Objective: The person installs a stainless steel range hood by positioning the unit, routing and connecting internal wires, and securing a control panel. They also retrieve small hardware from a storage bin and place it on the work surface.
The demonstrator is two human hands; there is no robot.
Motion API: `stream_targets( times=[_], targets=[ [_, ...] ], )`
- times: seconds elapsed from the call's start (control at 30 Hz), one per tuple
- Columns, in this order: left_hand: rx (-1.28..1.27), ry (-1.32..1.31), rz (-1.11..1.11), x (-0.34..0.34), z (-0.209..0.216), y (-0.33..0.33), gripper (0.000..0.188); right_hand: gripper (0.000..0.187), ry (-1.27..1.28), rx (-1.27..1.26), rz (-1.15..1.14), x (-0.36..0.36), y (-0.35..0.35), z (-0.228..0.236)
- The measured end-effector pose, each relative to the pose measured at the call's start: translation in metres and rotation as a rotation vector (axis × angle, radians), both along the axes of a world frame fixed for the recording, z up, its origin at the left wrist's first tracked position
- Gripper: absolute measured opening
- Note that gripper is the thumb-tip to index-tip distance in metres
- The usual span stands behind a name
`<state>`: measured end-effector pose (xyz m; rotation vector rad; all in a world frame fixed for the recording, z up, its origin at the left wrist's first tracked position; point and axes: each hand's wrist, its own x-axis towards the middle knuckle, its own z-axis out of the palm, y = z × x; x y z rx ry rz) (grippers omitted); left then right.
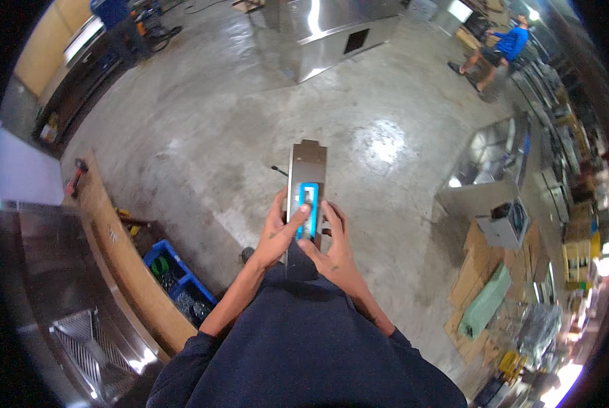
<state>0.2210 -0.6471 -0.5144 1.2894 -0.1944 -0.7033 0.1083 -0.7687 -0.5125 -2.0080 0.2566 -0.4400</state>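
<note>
A long, narrow metal panel (309, 158) with a short tab at its far end stands out in front of my body, its near end against my dark shirt. On its face sits a bright blue rectangular frame (309, 186) with a pale middle. My left hand (277, 231) grips the panel's left edge, its thumb pressed onto the blue frame. Curled around the right edge is my right hand (334, 246), with the thumb by the frame's lower end. A short black cable (278, 169) shows at the panel's left side; the panel's underside is hidden.
To the left, a wooden board (124, 272) edges a steel surface (29, 272), with a red tool (78, 175) on the board. Blue bins (173, 257) stand beside it. Cardboard (469, 285) and a green roll (484, 301) lie right. A person in blue (512, 44) sits far right.
</note>
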Motion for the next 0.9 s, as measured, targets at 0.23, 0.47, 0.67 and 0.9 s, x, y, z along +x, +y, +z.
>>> stream_targets(
  times=[0.23, 0.47, 0.67, 0.9],
  targets=[
    [0.039, -0.063, 0.079, -0.045, -0.021, -0.041, 0.078, 0.089, 0.048, -0.092, 0.105, -0.042, -0.047, -0.021],
    [0.023, 0.046, 0.081, -0.066, -0.020, -0.058, 0.083, 0.084, 0.037, -0.150, 0.173, -0.060, -0.068, -0.029],
    [0.003, 0.026, 0.135, -0.070, -0.024, -0.060, 0.083, 0.083, 0.008, -0.139, 0.208, -0.057, -0.070, -0.022],
    [-0.010, 0.017, 0.208, -0.064, -0.019, -0.048, 0.077, 0.078, 0.016, -0.002, 0.265, -0.040, -0.071, -0.018]
  ],
)
